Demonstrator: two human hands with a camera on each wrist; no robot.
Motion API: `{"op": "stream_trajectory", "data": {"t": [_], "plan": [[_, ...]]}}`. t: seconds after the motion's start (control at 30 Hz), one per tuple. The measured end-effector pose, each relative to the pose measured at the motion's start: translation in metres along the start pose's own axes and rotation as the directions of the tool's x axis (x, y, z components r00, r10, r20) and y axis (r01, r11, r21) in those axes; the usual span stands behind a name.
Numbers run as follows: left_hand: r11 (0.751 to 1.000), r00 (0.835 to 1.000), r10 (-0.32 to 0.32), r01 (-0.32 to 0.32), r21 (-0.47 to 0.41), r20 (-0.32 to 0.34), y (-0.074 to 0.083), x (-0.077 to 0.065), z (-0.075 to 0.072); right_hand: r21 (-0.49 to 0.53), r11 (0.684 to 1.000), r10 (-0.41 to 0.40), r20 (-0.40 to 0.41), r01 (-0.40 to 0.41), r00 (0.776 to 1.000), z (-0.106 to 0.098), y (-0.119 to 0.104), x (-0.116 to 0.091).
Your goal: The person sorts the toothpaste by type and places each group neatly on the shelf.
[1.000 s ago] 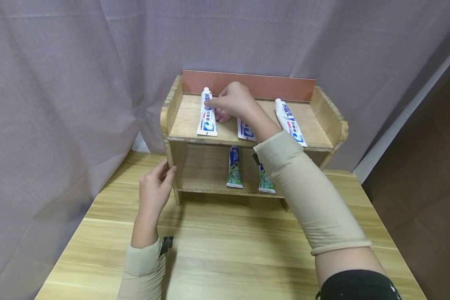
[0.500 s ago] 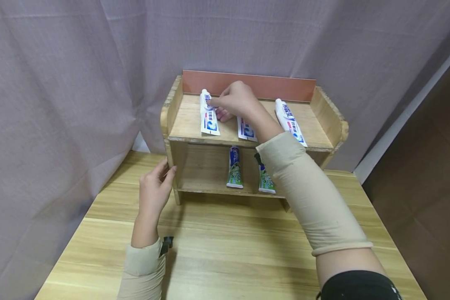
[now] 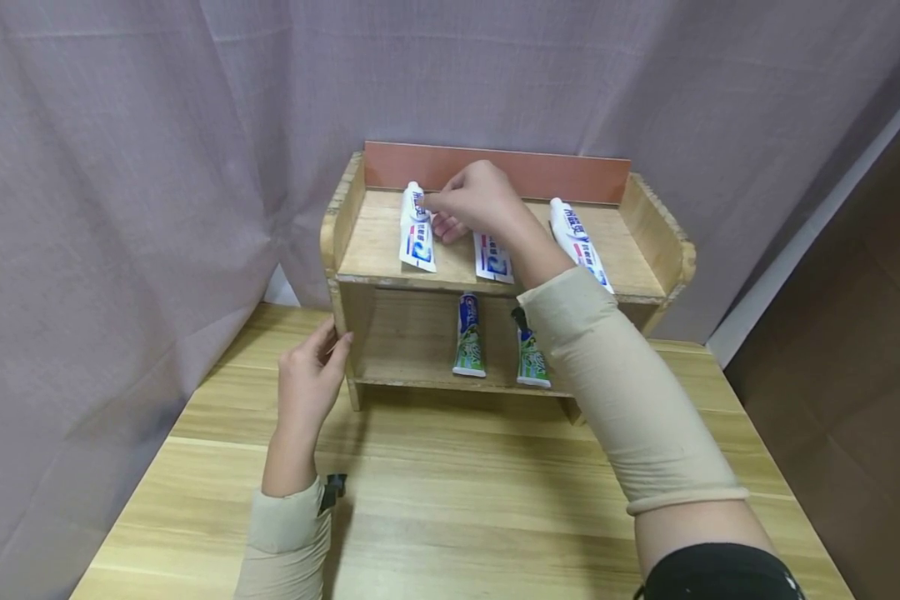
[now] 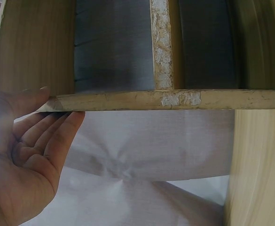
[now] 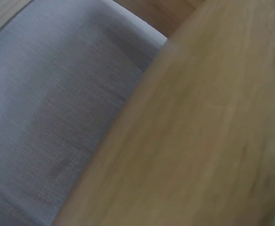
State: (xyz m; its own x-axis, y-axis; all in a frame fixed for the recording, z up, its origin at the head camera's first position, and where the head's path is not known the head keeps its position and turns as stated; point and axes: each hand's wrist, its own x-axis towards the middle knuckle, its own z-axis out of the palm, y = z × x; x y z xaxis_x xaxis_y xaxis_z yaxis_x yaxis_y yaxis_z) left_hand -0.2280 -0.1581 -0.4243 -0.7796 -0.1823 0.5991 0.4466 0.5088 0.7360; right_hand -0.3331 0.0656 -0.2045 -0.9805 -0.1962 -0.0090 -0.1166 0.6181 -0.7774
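Note:
In the head view my right hand (image 3: pixel 474 200) pinches a white toothpaste tube (image 3: pixel 417 237) by its upper part, at the left of the small wooden shelf's (image 3: pixel 378 258) top board. The tube's cap points to the back. A second white tube (image 3: pixel 493 260) lies to its right, its cap end hidden behind my hand. My left hand (image 3: pixel 311 375) grips the front edge of the shelf's left side panel (image 4: pixel 123 100). In the left wrist view its thumb lies on one face and its fingers on the other. The right hand is out of sight in the right wrist view.
Another white tube (image 3: pixel 579 242) lies at the right of the top board. On the lower board lie two green-and-blue tubes, one in the middle (image 3: pixel 469 337) and one (image 3: pixel 532 362) partly behind my right sleeve. The shelf stands on a wooden table (image 3: pixel 450 500) before a grey curtain (image 3: pixel 157 167).
My right hand has shifted the pinched toothpaste tube slightly, its flat end now a little farther right than a second ago. The left hand has stayed on the shelf panel.

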Motion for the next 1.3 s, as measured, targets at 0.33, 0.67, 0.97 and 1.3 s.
{"op": "stream_trajectory", "data": {"t": [0.33, 0.67, 0.97, 1.3], "plan": [[1.0, 1.0, 0.0, 0.0, -0.006, 0.005, 0.001, 0.001, 0.001, -0.005, 1.0, -0.023, 0.003, 0.023, 1.0, -0.002, 0.003, -0.005], [1.0, 1.0, 0.0, 0.0, 0.003, 0.01, 0.0, 0.0, 0.001, 0.0, 0.997, -0.082, -0.004, 0.082, 0.997, 0.001, 0.008, -0.017], [1.0, 1.0, -0.009, 0.009, 0.007, 0.005, -0.001, 0.001, 0.0, 0.012, 0.993, -0.12, -0.005, 0.12, 0.993, 0.005, 0.008, -0.029], [1.0, 1.0, -0.013, 0.013, -0.003, 0.005, -0.001, 0.001, 0.001, 0.081, 0.985, -0.152, -0.011, 0.152, 0.988, -0.001, 0.01, -0.044]]}}
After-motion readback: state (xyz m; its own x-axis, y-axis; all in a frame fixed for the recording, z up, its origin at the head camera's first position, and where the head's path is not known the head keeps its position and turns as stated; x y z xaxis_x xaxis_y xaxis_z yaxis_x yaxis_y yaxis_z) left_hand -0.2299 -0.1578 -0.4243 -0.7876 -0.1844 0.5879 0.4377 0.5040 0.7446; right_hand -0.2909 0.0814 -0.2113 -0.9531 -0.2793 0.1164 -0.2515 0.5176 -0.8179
